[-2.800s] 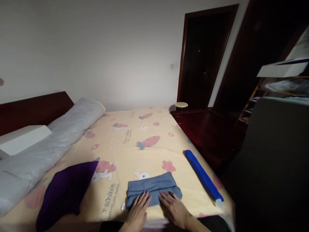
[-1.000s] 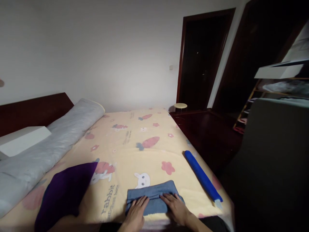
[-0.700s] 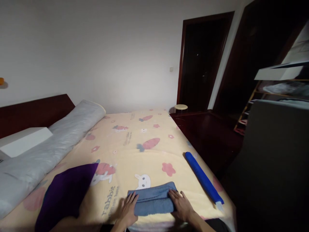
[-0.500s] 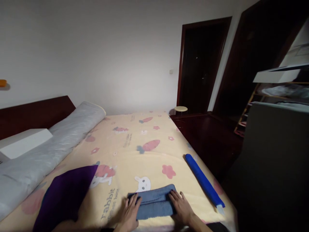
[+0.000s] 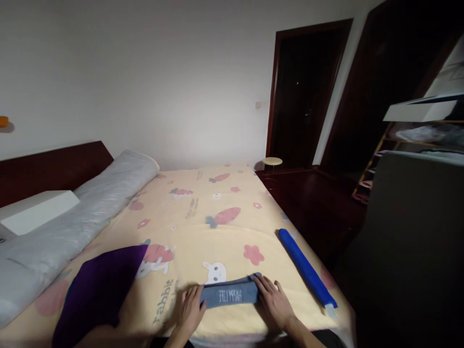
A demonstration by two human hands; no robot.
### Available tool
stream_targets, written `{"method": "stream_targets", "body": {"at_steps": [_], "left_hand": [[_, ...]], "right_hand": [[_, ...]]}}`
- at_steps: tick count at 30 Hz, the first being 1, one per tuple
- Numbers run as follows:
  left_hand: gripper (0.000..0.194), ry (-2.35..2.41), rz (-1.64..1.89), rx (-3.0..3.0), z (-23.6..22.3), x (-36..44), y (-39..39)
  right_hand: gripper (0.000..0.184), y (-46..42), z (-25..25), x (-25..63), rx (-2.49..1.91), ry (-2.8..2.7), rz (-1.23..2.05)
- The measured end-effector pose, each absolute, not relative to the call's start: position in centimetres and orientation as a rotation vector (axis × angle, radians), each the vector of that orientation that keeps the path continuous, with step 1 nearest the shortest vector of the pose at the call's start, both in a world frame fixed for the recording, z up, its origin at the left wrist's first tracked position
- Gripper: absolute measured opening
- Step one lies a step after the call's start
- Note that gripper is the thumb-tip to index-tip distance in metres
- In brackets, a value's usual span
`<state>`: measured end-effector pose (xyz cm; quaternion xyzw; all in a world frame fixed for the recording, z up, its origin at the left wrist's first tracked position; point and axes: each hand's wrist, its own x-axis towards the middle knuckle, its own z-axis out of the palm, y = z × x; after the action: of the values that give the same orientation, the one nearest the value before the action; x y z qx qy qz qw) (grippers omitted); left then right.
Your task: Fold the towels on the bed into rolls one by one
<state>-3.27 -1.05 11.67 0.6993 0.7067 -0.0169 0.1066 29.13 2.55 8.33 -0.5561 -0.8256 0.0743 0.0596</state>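
A blue-grey towel (image 5: 229,293), folded into a narrow strip, lies on the bed near its front edge. Pale lettering reading HAPPY LIFE appears mirrored on its upper face. My left hand (image 5: 191,305) is closed on the strip's left end, fingers curled over the edge. At the other end, my right hand (image 5: 274,299) grips the right edge, its thumb side hidden beneath. To the right of that hand lies a blue cloth roll (image 5: 306,268) with a white tag at its near end. A purple cloth (image 5: 103,285) lies spread out on the left.
The bed (image 5: 203,246) wears a cream sheet with rabbits and carrots. A rolled grey mattress (image 5: 97,205) runs along the headboard, with a white box (image 5: 39,210) beside it. A round stool (image 5: 272,161) stands past the far corner. A dark panel (image 5: 413,232) and shelves (image 5: 416,133) stand right.
The towel's near part has been folded away from me over the rest, making a narrower strip and exposing the lettering. Both hands have shifted with its ends.
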Motion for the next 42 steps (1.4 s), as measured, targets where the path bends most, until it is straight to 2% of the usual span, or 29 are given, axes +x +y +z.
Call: {"method": "stream_targets", "body": {"at_steps": [5,12,20,28,31,36,39,42], "left_hand": [[0.063,2.099,-0.028,2.176,11.7,-3.0,-1.2],[0.077,2.0,-0.049,2.293,12.0,-2.6,-1.3],[0.087,1.998,-0.209,2.202,12.2,-2.5,-1.2],[0.096,1.945,-0.343,2.077,12.2,-2.1,-1.7],[0.101,1.955,-0.396,2.066,11.5,-2.0,-2.0],[0.087,2.021,-0.281,2.11,10.4,-0.2,-1.3],[0.085,2.069,-0.185,2.145,10.9,2.5,0.0],[0.076,1.878,-0.071,2.183,11.4,4.6,1.4]], "right_hand": [[0.07,2.8,7.4,29.3,-1.816,-2.408,0.064],[0.054,2.3,8.6,29.3,-1.57,-2.462,-0.056],[0.073,2.9,6.4,29.7,-1.63,-2.598,0.081],[0.081,2.9,4.2,29.6,-1.651,-2.626,0.163],[0.079,3.0,3.6,29.5,-1.67,-2.606,0.145],[0.071,3.5,4.4,27.0,-1.51,-2.53,0.055],[0.074,4.1,5.6,23.5,-1.347,-2.566,0.193],[0.083,4.9,6.2,19.7,-1.238,-2.596,0.371]]}}
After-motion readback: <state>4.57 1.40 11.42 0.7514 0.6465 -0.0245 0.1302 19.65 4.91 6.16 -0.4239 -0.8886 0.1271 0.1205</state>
